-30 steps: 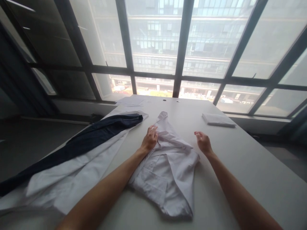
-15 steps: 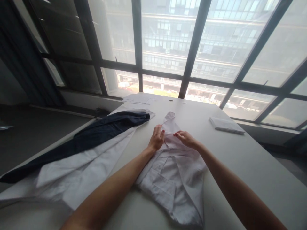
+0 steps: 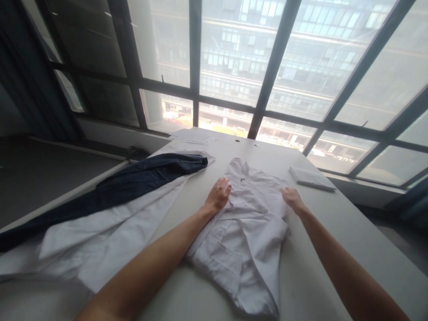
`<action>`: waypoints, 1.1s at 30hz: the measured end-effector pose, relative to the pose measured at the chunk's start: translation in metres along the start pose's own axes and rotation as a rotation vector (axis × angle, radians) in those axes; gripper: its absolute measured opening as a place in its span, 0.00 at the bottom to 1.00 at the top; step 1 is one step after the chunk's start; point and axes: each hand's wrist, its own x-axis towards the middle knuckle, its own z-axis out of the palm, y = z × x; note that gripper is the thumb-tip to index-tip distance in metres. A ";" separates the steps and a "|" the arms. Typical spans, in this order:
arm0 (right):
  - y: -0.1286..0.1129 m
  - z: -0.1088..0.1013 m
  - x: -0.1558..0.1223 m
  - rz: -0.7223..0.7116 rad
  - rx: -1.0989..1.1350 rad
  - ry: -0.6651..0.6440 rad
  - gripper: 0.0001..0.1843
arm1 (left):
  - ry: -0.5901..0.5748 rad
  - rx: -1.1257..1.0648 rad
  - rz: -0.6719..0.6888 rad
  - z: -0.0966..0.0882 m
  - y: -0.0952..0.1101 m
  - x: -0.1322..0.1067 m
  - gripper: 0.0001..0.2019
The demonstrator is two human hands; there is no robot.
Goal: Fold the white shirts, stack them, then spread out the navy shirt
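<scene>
A crumpled white shirt (image 3: 254, 200) lies on the white table in front of me, wide at its far part and with several folds across the middle. My left hand (image 3: 219, 195) rests on its left edge, fingers stretched forward on the cloth and the thumb apart. At the shirt's upper right edge, my right hand (image 3: 293, 199) is closed in a pinch on the fabric. The fingertips of that hand are partly hidden against the cloth.
Dark navy trousers (image 3: 133, 180) lie over other white garments (image 3: 110, 236) on the left. A folded white cloth (image 3: 311, 179) sits at the right. White sheets (image 3: 189, 135) lie on the table's (image 3: 334, 232) far end, below the large windows (image 3: 230, 58).
My right hand has moved to the right with the shirt's edge, spreading the far part of the fabric out sideways. My left hand has stayed nearly in place.
</scene>
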 end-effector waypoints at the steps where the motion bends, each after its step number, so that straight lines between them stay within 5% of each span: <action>1: -0.005 0.006 -0.007 0.014 -0.023 -0.006 0.22 | -0.001 0.012 0.007 -0.001 0.001 0.000 0.20; 5: -0.043 0.033 -0.053 0.048 -0.102 -0.114 0.26 | -0.040 0.086 0.035 -0.006 0.007 -0.002 0.18; 9: -0.081 0.045 -0.107 0.045 -0.155 -0.325 0.32 | -0.269 0.200 0.022 -0.011 0.011 -0.011 0.19; 12: -0.086 0.045 -0.132 0.000 -0.178 -0.366 0.35 | -0.357 0.236 0.007 -0.011 0.012 -0.015 0.23; 17: -0.056 0.034 -0.125 -0.090 -0.233 -0.335 0.40 | -0.412 0.159 0.065 -0.005 0.025 -0.010 0.26; 22: 0.004 0.010 -0.083 -0.221 -0.183 -0.334 0.36 | -0.465 0.118 0.255 0.001 0.056 -0.015 0.28; 26: 0.045 -0.011 -0.064 -0.278 -0.098 -0.217 0.32 | -0.508 0.151 0.269 0.003 0.066 -0.028 0.29; 33: 0.036 -0.019 -0.075 -0.329 -0.058 -0.020 0.24 | -0.406 0.169 0.276 0.001 0.067 -0.029 0.26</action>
